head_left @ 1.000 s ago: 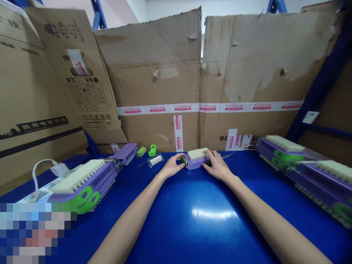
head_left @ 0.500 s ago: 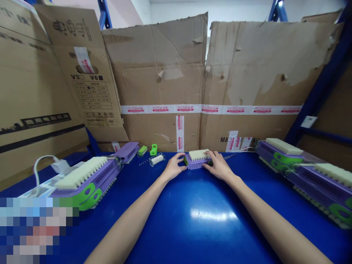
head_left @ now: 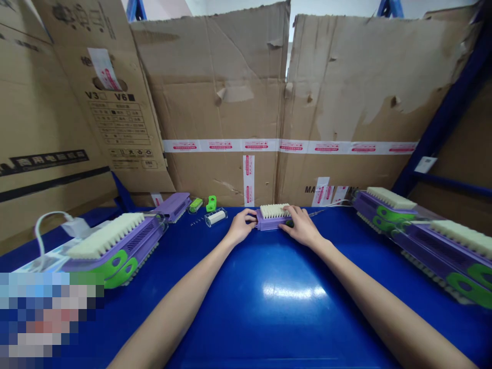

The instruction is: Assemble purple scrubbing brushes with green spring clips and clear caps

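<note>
Where the block (head_left: pixel 272 220) sits, head view: middle of the frame on the blue surface (head_left: pixel 238 307), purple, cream nubs up, between two hands.
Left hand (head_left: pixel 241 226): thumb and fingers curved about the block's left end; no telling whether they pinch it or merely rest there.
Right hand (head_left: pixel 303 228): gripping the block's right part, fingertips over the nubs, thumb against the near side.
Screwdriver (head_left: pixel 315 212): apparently tucked under the right hand; its shaft points out rightward, and a dark bit near the thumb may be its handle.
Small parts, left of centre: clear case (head_left: pixel 216 218) with a white roll inside, green clip (head_left: pixel 211 203), green box (head_left: pixel 196 206), and tiny screws (head_left: pixel 197 222) near the case.
Purple shell (head_left: pixel 177 205): beyond the green box, towards the left.
Step in hand: judged from the pose, steadying the block while fingers work at its left end.
Next move calls for: firm hold on the right, light touch on the left; using the screwdriver would first need its handle freed from under the palm.
</note>
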### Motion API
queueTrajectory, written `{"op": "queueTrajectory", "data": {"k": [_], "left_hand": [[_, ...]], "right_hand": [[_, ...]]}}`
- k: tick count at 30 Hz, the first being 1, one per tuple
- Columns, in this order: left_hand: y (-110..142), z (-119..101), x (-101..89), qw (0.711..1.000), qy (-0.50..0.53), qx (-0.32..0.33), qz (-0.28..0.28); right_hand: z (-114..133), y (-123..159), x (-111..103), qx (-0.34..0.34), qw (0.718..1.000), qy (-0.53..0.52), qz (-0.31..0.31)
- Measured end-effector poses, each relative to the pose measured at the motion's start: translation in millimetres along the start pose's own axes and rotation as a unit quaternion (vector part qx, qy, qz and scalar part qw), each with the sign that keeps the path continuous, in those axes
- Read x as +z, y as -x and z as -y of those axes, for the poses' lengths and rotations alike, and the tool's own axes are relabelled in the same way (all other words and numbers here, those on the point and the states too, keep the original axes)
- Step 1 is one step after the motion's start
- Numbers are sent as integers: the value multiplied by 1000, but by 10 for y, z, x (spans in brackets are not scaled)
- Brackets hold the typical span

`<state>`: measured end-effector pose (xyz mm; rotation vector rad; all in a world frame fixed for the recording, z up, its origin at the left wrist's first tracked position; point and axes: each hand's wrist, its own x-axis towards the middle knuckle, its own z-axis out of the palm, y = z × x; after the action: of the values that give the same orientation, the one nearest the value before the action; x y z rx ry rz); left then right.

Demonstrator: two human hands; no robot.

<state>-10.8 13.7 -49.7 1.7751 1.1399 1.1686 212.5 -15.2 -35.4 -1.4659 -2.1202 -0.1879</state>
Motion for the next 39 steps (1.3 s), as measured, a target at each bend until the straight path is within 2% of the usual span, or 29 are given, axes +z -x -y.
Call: {"op": "queueTrajectory", "data": {"k": [5, 8, 10, 12, 14, 17, 20, 25, 27, 29, 31, 32, 33, 34, 36, 39], "left_hand": [[13, 8, 2, 999, -39, 25, -25], [54, -79, -68, 982, -166, 62, -61], [82, -161, -166, 939, -316, 112, -80], [103, -225, -297, 875, -450, 146, -99], [118, -243, -435, 824, -535, 127, -137], [137, -190, -597, 783, -600, 56, -154], [151, -133, -665, 775, -621, 17, -113], [148, -166, -638, 782, -616, 24, -88], [134, -186, -616, 807, -580, 31, -104], [105, -194, -592, 857, -494, 13, -144], [61, -198, -567, 920, -332, -45, -201], [36, -202, -554, 944, -224, -86, -224], [13, -210, -542, 957, -110, -128, -238], [-6, -222, -533, 956, -2, -165, -242], [-29, -259, -523, 935, 166, -216, -228], [-25, -325, -537, 895, 303, -261, -198]], "right_hand": [[38, 34, -66, 10, 999, 32, 8], [76, 58, -132, 26, 995, 91, 24], [90, 73, -163, 31, 993, 112, 30], [91, 84, -177, 33, 992, 115, 33], [78, 93, -173, 31, 994, 107, 24], [36, 98, -145, 20, 997, 75, -1], [-18, 96, -103, 9, 1000, 29, -7], [-85, 94, -51, -15, 999, -38, -16], [-95, 96, -47, -18, 997, -67, -20], [-99, 97, -52, -16, 996, -89, -15], [-104, 95, -61, -15, 995, -98, -10], [-107, 93, -65, -18, 995, -99, -8], [-110, 91, -70, -20, 995, -97, -7], [-113, 90, -74, -20, 995, -95, -6], [-117, 89, -79, -5, 996, -90, 2], [-119, 90, -76, 31, 996, -87, 14]]}}
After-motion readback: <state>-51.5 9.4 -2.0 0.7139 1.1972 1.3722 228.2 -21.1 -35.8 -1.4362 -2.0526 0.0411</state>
